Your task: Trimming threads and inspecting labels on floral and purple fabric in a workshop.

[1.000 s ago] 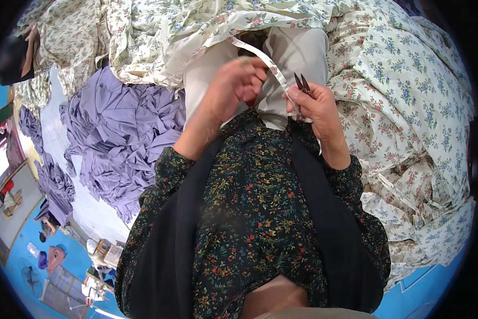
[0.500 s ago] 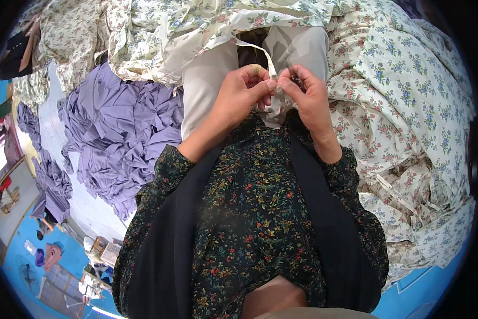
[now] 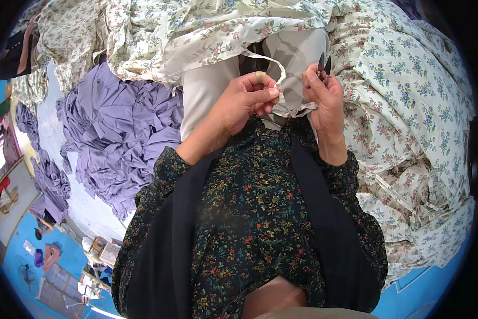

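My left hand (image 3: 243, 100) is closed in a pinch on a narrow cream fabric strap (image 3: 282, 70). The strap loops up to the edge of a white floral cloth (image 3: 217, 50) spread over my knees. A yellowish wrap (image 3: 260, 77) circles one of the left fingers. My right hand (image 3: 327, 100), a little to the right, is curled around small thread snips (image 3: 328, 66) whose dark blades point up and away from me. Below the fingers, a pale strip of cloth (image 3: 298, 112) runs between the two hands; whether the right fingers hold it I cannot tell.
To the left lies a heap of purple fabric (image 3: 122, 127) on a pale surface (image 3: 93, 212). Piled floral cloth (image 3: 409, 106) fills the right side. Further off at lower left are a standing fan (image 3: 27, 273) and a blue floor (image 3: 21, 236).
My right hand has moved right, away from the left, and the snips' blades now show clearly above it. My left hand keeps its pinch, and the strap now curves out further right.
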Tool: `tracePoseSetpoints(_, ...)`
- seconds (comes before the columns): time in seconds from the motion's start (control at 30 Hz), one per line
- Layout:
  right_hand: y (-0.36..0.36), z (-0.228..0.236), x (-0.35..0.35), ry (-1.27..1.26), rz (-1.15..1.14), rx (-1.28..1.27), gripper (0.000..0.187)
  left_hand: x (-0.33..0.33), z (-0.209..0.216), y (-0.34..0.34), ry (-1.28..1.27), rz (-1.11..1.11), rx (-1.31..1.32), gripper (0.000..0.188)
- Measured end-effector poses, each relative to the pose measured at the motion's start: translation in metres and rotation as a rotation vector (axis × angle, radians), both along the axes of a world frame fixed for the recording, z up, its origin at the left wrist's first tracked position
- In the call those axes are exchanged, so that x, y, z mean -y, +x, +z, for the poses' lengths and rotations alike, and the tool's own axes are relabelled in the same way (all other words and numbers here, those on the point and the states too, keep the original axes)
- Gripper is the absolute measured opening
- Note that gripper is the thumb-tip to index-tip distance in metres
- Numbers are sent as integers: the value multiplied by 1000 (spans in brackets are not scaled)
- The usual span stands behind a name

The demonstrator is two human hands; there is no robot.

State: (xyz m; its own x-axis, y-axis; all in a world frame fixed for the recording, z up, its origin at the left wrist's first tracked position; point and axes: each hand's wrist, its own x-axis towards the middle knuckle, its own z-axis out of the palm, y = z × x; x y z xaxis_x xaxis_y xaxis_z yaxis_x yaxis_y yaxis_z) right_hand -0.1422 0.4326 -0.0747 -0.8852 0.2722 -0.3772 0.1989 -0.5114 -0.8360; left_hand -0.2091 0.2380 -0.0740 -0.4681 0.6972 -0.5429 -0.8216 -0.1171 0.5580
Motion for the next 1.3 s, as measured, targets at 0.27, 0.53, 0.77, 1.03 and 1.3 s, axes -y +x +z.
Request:
tracePoseSetpoints(0.27, 13, 9, 10, 694, 40, -62, 19, -3, 9, 2, -10, 15, 11, 7)
tracePoseSetpoints(0.53, 9, 8, 24, 1059, 73, -146, 19, -6, 11, 5, -1, 1, 26, 9)
tracePoseSetpoints(0.77, 5, 4, 18, 1251, 117, -206, 16, -6, 12, 5, -13, 11, 16, 8)
tracePoseSetpoints(1.03, 4, 3, 25, 129, 282, 40, 16, 2, 1, -13, -37, 250, -76, 8)
tracePoseSetpoints(1.3, 6, 7, 15, 134, 298, 138, 18, 0, 5, -14, -178, 141, -211, 16)
